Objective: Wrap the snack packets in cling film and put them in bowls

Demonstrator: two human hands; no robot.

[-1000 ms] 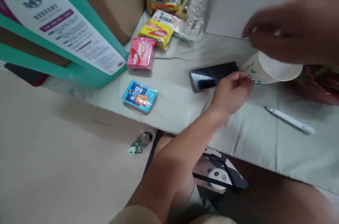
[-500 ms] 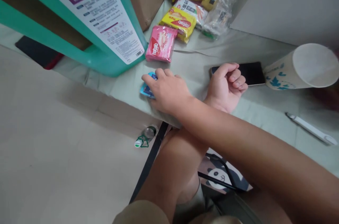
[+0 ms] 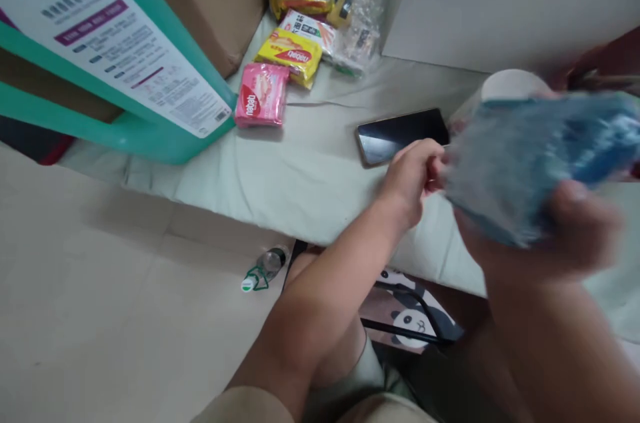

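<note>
My right hand point(image 3: 585, 229), blurred by motion, holds up a blue plastic packet point(image 3: 520, 156) at the right, close to the camera. Its thumb shows over the lower edge; the other fingers are largely behind the packet. The print on the packet is too smeared to read. My left hand point(image 3: 413, 173) is closed with fingers curled, just at the left edge of the packet. Whether it pinches the packet's edge or something else is hidden. Beside the left hand a dark smartphone point(image 3: 403, 133) lies on the cloth-covered table point(image 3: 320, 169).
A pink nabati packet point(image 3: 263, 95) and a yellow nabati packet point(image 3: 290, 56) lie among other wrapped snacks. At the left stands a big green jug point(image 3: 165, 139). A paper cup point(image 3: 515, 84) is partly behind the blue packet. On the floor lies a plastic bottle point(image 3: 273, 263).
My right hand has lifted the blue packet off the table and carried it right, uncrossing my arms. My left hand has turned over, fingers still curled. The view has shifted to the right.
</note>
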